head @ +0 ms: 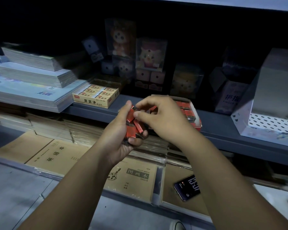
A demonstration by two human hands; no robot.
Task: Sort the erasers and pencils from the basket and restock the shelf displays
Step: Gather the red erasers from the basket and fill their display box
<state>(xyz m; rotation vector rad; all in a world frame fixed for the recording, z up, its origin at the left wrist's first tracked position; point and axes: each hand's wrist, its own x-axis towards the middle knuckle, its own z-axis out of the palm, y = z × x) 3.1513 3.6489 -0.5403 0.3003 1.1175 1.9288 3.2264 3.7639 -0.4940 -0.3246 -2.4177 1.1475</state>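
My left hand point(121, 135) grips a bunch of several red-wrapped erasers point(134, 126) in front of the grey shelf edge point(93, 112). My right hand point(161, 117) reaches over from the right and pinches the top eraser of the bunch with thumb and forefinger. Right behind my right hand stands a red display box point(192, 113) that holds more red erasers, partly hidden by the hand. A yellow display box of erasers point(96, 95) sits on the shelf to the left. No basket or pencils are in view.
Stacks of notebooks point(35, 77) lie at the left of the shelf. Boxed toy figures point(150, 55) stand at the dark back. A white perforated box point(269, 120) is at the right. Below are brown exercise books point(56, 155) and a phone point(187, 188).
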